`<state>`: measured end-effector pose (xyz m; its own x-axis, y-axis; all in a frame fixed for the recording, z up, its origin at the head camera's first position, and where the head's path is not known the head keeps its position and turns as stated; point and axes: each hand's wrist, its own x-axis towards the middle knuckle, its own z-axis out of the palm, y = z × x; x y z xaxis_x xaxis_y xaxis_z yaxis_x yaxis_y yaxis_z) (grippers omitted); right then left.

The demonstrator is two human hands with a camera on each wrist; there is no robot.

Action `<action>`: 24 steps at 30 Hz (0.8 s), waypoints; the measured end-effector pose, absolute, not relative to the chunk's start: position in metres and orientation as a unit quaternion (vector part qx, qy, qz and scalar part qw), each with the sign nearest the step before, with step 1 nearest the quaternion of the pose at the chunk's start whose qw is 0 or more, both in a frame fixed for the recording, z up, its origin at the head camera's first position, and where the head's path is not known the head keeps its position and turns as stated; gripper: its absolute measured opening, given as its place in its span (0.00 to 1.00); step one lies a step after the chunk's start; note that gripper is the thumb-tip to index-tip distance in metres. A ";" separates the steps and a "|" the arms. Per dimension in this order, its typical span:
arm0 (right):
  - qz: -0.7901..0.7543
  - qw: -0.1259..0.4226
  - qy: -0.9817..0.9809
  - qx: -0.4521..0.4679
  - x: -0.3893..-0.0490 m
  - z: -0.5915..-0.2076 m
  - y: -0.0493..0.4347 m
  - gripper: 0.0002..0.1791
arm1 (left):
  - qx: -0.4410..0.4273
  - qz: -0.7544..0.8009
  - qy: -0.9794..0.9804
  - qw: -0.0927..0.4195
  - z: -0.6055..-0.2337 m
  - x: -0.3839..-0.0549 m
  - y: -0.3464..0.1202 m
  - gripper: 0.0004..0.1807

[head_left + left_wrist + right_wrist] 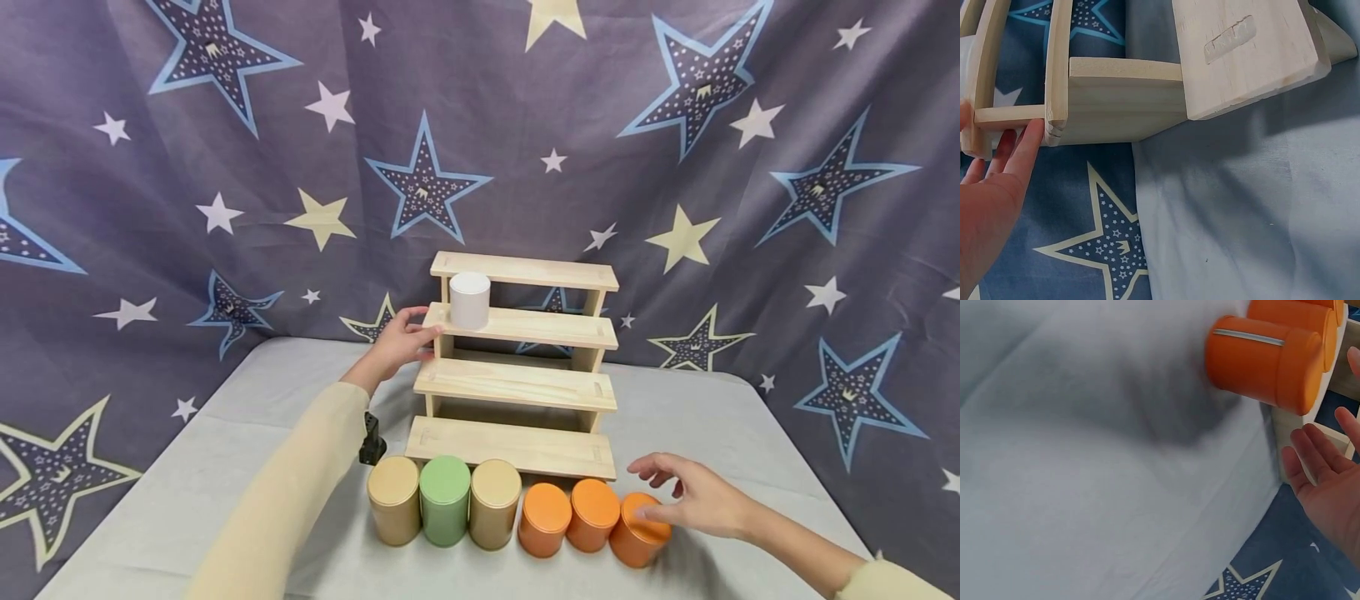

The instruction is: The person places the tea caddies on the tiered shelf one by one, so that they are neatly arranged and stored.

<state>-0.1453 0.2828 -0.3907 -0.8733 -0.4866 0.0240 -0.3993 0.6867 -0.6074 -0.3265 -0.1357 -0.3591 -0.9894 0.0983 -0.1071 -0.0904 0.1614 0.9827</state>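
Note:
A stepped wooden shelf [517,387] with light planks stands on the grey cloth. At its left side my left hand [401,342] holds the end of the second plank from the top, thumb at the plank and fingers against the side piece [1010,116]. A white can [470,302] sits on that plank, close to the hand. My right hand [701,496] hovers by the rightmost orange can [640,533] with fingers spread. In the head view its thumb overlaps that can's lid; the right wrist view shows a gap between fingers and orange can [1263,362].
Along the shelf's front stand a gold can [394,504], a green can [445,504], another gold can [495,508] and two more orange cans [544,523]. A star-patterned curtain [525,100] hangs behind the cloth-covered table [690,408]. A black device [372,440] sits at the left wrist.

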 end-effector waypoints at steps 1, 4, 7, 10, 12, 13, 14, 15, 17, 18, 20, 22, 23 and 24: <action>-0.317 0.073 0.915 -0.240 -0.144 -0.392 0.284 0.24 | 0.002 0.647 0.759 0.072 -0.359 -0.326 -0.136 0.35; -0.323 0.083 0.914 -0.232 -0.140 -0.397 0.289 0.25 | 0.001 0.646 0.760 0.073 -0.359 -0.325 -0.135 0.35; -0.327 0.097 0.913 -0.225 -0.137 -0.403 0.293 0.28 | -0.001 0.646 0.760 0.075 -0.358 -0.324 -0.136 0.35; -0.326 0.106 0.912 -0.224 -0.135 -0.409 0.296 0.30 | 0.001 0.648 0.758 0.074 -0.357 -0.323 -0.136 0.35; -0.329 0.105 0.910 -0.230 -0.134 -0.412 0.298 0.31 | 0.003 0.649 0.757 0.073 -0.357 -0.323 -0.136 0.35; -0.331 0.107 0.908 -0.233 -0.134 -0.414 0.299 0.32 | 0.003 0.650 0.756 0.073 -0.356 -0.323 -0.136 0.35; -0.334 0.111 0.906 -0.234 -0.133 -0.415 0.299 0.33 | 0.003 0.650 0.756 0.073 -0.356 -0.323 -0.136 0.35; -0.339 0.116 0.904 -0.236 -0.133 -0.417 0.300 0.34 | 0.003 0.650 0.756 0.074 -0.356 -0.323 -0.135 0.35; -0.348 0.127 0.898 -0.237 -0.132 -0.420 0.300 0.36 | 0.004 0.649 0.757 0.075 -0.356 -0.322 -0.135 0.35; -0.353 0.135 0.896 -0.234 -0.132 -0.421 0.300 0.37 | 0.003 0.649 0.757 0.075 -0.356 -0.322 -0.135 0.35; -0.361 0.146 0.892 -0.230 -0.132 -0.424 0.300 0.39 | 0.002 0.649 0.757 0.075 -0.357 -0.323 -0.135 0.34; -0.368 0.151 0.889 -0.229 -0.131 -0.426 0.299 0.40 | 0.002 0.650 0.756 0.075 -0.357 -0.323 -0.135 0.34; -0.372 0.152 0.887 -0.228 -0.131 -0.427 0.299 0.40 | 0.001 0.650 0.756 0.075 -0.358 -0.324 -0.135 0.34; -0.374 0.152 0.886 -0.228 -0.131 -0.427 0.299 0.40 | 0.000 0.651 0.756 0.075 -0.358 -0.324 -0.135 0.34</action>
